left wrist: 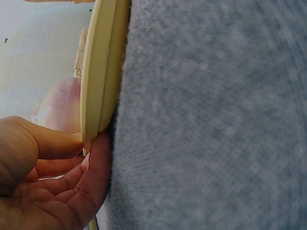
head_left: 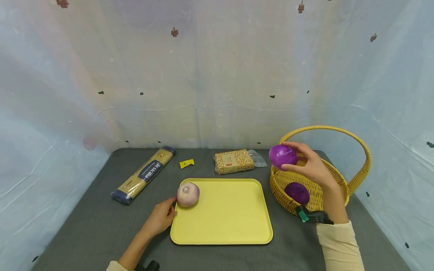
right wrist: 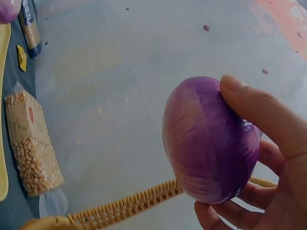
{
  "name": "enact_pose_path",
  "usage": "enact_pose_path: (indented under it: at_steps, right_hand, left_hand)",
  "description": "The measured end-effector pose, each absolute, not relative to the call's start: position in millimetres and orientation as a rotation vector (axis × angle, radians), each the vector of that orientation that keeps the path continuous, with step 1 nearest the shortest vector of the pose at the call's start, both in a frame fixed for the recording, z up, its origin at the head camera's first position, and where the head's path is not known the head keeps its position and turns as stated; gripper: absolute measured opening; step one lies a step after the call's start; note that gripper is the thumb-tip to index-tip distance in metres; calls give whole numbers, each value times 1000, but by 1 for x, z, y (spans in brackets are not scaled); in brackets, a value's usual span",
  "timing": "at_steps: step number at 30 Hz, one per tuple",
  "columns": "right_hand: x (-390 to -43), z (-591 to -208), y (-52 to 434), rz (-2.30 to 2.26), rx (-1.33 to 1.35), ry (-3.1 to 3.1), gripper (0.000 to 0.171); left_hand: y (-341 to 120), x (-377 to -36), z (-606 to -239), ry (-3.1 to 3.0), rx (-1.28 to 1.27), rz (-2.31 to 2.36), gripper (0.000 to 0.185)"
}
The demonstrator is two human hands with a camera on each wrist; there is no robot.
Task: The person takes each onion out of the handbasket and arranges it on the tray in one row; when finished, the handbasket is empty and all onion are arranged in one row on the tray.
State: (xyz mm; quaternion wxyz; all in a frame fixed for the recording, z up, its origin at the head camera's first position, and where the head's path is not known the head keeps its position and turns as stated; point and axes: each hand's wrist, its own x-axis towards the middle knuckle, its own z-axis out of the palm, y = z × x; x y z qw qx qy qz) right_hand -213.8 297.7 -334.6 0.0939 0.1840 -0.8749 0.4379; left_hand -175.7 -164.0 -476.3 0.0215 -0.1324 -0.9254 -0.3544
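Right hand (head_left: 313,165) is gripping a purple onion (head_left: 283,156) above the basket (head_left: 352,184) rim at the bench's right edge. Looks mid-transfer toward the yellow tray (head_left: 230,222) (pale onion (head_left: 188,194) already there). Left hand (head_left: 161,218) lies relaxed, touching the tray's left rim. Next: carry across, set down gently.

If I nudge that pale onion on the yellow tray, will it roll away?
Probably a little. The pale onion is round with a smooth, papery-looking skin, so a nudge could set it rolling across the flat yellow tray. The tray's raised rim would likely stop it. The left hand sits beside it.
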Motion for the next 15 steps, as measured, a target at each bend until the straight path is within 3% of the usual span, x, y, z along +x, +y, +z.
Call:
enact_pose_path:
  at_steps: [15]
  right_hand:
    - [-201, -319, 253, 1314, 695, -2559, 63]
  left_hand:
    - [-164, -177, -478, -2881, -402, -1079, 35]
